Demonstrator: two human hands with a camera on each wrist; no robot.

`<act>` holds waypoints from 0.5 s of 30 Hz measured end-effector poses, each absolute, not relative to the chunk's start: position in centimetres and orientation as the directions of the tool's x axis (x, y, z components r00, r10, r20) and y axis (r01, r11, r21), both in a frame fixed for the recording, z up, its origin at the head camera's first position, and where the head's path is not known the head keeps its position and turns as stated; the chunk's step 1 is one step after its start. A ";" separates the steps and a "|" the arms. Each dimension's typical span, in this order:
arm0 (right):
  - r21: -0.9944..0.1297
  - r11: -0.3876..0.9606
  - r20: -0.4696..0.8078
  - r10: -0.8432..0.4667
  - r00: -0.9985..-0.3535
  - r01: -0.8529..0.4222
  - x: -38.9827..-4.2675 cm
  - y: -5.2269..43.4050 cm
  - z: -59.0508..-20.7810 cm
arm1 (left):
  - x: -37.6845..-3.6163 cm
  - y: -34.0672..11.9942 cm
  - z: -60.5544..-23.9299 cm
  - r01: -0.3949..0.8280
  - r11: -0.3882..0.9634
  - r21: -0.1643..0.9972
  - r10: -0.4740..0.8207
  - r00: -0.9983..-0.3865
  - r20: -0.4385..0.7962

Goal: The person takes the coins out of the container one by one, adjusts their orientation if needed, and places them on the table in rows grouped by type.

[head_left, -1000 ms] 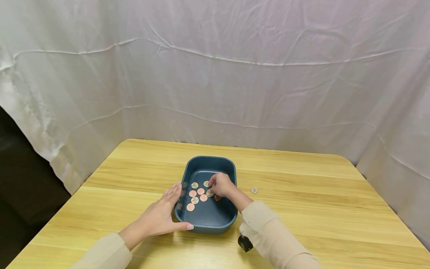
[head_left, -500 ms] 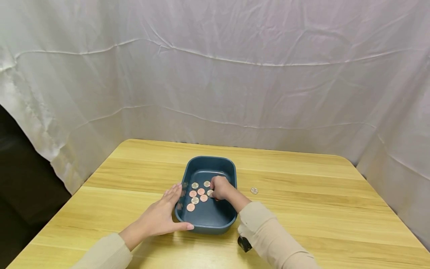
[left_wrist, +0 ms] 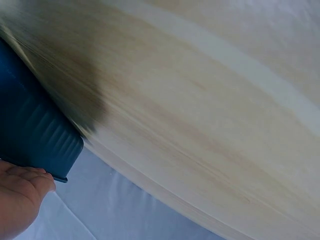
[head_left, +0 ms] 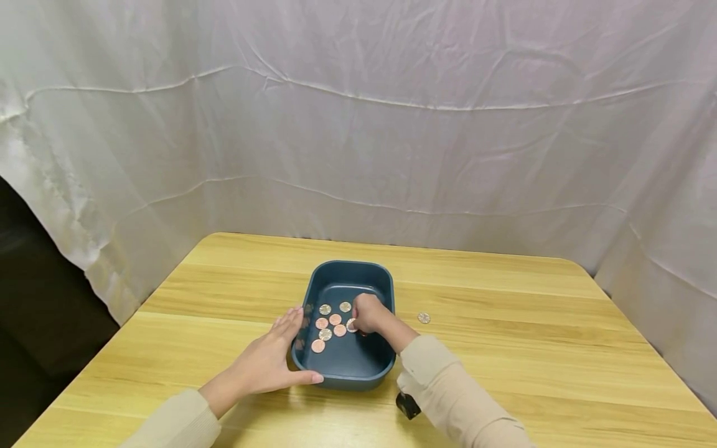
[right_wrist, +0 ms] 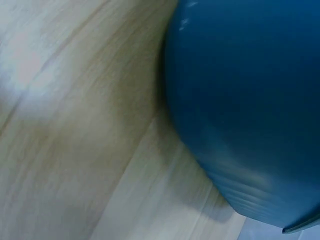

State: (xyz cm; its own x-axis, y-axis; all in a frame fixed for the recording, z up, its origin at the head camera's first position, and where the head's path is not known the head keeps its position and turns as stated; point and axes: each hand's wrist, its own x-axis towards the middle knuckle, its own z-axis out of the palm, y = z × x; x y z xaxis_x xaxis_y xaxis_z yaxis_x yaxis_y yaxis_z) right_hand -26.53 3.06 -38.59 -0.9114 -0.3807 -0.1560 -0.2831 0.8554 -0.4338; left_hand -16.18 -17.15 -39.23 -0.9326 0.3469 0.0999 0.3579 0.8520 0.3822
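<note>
With our right hand (head_left: 366, 314) curled on a coin (head_left: 350, 325) and left hand (head_left: 276, 361) flat against the tray (head_left: 347, 271), we judge the coin could slip from that pinch back among its neighbours.

A: Free room? Wooden table (head_left: 504, 354) is bare right of the blue tray (head_left: 386, 283) except one loose coin (head_left: 424, 318), near the tray's right wall but apart from it.

B: Left side?

A: Left hand (head_left: 269, 361) lies flat against the tray's left wall, thumb along the near edge, so that flank is blocked. Table past it is open.

B: Inside the tray?

A: Coins (head_left: 327, 326) cover the left-middle floor; right hand (head_left: 368, 313) sits curled in the middle-right, its forearm crossing the near right rim. Far end and near floor are bare.

B: Anything else?

A: Small dark object (head_left: 407, 406) under the right sleeve. White sheet (head_left: 358, 124) closes the table's far edge.
</note>
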 end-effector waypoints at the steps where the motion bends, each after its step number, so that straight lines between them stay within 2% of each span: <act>1: -0.454 0.847 -0.160 -0.381 -0.911 -0.274 -26.5 3.1 -38.5 | -16.2 -17.2 -39.2 0.358 0.852 0.382 0.347 -0.933 0.099; 9: -0.549 0.800 -0.169 -0.389 -0.905 -0.242 -25.9 3.2 -37.4 | -16.3 -17.2 -39.4 0.363 0.854 0.374 0.349 -0.931 0.107; 15: -0.608 0.746 -0.033 -0.367 -0.930 -0.273 -25.4 3.8 -36.4 | -16.2 -17.2 -39.3 0.360 0.855 0.374 0.346 -0.932 0.106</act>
